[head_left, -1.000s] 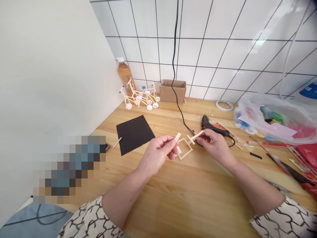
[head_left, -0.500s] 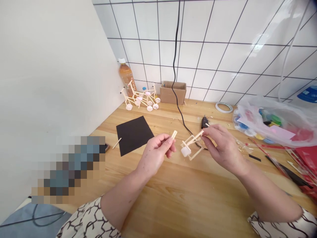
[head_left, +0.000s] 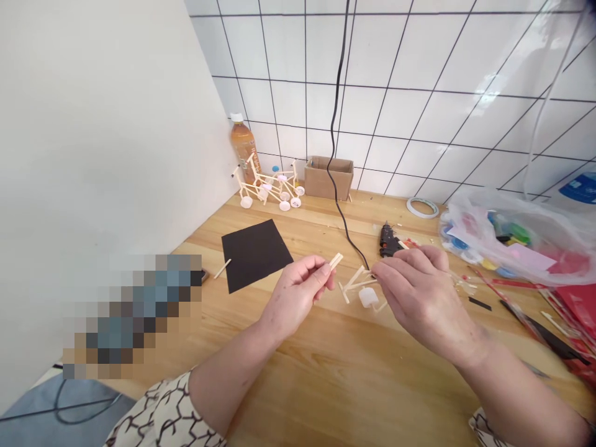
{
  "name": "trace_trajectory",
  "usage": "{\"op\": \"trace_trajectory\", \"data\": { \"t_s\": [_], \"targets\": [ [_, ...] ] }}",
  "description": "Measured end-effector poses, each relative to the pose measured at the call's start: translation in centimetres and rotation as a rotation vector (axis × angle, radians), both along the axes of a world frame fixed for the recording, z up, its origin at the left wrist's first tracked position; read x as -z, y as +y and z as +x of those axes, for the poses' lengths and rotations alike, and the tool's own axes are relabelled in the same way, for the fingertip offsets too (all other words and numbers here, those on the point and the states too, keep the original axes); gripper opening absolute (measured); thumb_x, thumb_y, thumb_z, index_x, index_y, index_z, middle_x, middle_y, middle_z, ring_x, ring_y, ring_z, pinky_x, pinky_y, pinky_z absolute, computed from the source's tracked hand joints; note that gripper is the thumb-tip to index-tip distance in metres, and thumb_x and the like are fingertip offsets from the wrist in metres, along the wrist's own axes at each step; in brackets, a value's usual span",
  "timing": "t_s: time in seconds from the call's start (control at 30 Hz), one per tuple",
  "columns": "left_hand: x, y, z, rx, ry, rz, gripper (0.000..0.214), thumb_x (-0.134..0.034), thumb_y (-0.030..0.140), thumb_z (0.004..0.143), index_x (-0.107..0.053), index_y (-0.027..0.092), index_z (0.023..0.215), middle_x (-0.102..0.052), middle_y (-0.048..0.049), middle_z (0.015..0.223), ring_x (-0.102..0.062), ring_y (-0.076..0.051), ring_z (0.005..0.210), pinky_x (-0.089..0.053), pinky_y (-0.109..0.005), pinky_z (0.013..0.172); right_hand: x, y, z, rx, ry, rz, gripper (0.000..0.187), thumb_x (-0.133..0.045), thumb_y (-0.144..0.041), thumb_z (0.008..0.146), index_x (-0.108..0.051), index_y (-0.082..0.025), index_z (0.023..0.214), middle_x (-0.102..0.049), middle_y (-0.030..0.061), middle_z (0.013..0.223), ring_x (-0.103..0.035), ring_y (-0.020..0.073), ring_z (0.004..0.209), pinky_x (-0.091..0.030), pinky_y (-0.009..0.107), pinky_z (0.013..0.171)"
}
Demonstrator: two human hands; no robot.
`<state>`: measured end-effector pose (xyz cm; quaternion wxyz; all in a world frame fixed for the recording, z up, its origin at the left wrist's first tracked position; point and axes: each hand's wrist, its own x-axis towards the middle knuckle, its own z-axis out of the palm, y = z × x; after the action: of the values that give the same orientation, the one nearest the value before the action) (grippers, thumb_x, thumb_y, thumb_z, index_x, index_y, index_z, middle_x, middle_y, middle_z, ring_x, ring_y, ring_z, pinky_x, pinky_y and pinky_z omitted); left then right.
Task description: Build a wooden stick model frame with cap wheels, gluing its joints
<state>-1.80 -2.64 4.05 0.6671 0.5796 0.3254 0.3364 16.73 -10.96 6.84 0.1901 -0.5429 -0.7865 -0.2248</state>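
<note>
My left hand pinches a pair of short pale wooden sticks between thumb and fingers, their ends pointing up and right. Close beside it, my right hand has its fingers closed on a small wooden-stick frame, held tilted just above the table. A white round wheel, like a bottle cap, is on the frame. The hand hides the frame's right part. Behind my right hand lies a black glue gun. A black square sheet lies left of my left hand, with a loose stick at its edge.
Several stick models with cap wheels stand by a drink bottle at the back left. A cardboard box, black cable and tape roll are behind. A plastic bag of caps and red sheets lie right.
My right hand has turned over and the frame with it, so the white wheel now sits lower and further right. My left hand keeps the two sticks, slightly further right in view.
</note>
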Motion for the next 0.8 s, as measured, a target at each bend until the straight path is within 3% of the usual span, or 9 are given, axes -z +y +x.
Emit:
{"op": "trace_trajectory", "data": {
  "t_s": [0.4, 0.63, 0.8],
  "targets": [
    [-0.3, 0.1, -0.6, -0.01, 0.02, 0.064, 0.025, -0.053, 0.039, 0.085, -0.06, 0.016, 0.079, -0.052, 0.0014, 0.064, -0.035, -0.007, 0.05, -0.024, -0.021, 0.046, 0.5, 0.1, -0.5, -0.052, 0.123, 0.106, 0.017, -0.054, -0.007, 0.082, -0.054, -0.02, 0.093, -0.069, 0.0026, 0.078, -0.056, 0.0191, 0.076, -0.035, 0.04, 0.077],
    [-0.8, 0.5, -1.0, -0.055, 0.045, 0.151, 0.023, -0.052, 0.037, 0.087, -0.06, 0.017, 0.081, -0.052, 0.0014, 0.064, -0.036, -0.007, 0.051, -0.027, -0.021, 0.047, 2.9, 0.5, -0.9, -0.196, 0.303, 0.121, 0.029, -0.056, -0.003, 0.078, -0.054, -0.02, 0.102, -0.069, 0.0073, 0.089, -0.055, 0.0211, 0.083, -0.042, 0.039, 0.075],
    [-1.7, 0.1, -1.1, -0.097, 0.132, 0.266, 0.021, -0.049, 0.032, 0.087, -0.058, 0.017, 0.076, -0.054, 0.0003, 0.065, -0.047, -0.01, 0.059, -0.035, -0.022, 0.054, 4.5, 0.6, -1.1, -0.247, 0.315, 0.098, 0.024, -0.053, -0.008, 0.081, -0.059, -0.021, 0.101, -0.071, 0.0072, 0.089, -0.057, 0.0202, 0.082, -0.043, 0.039, 0.074]
  ]
}}
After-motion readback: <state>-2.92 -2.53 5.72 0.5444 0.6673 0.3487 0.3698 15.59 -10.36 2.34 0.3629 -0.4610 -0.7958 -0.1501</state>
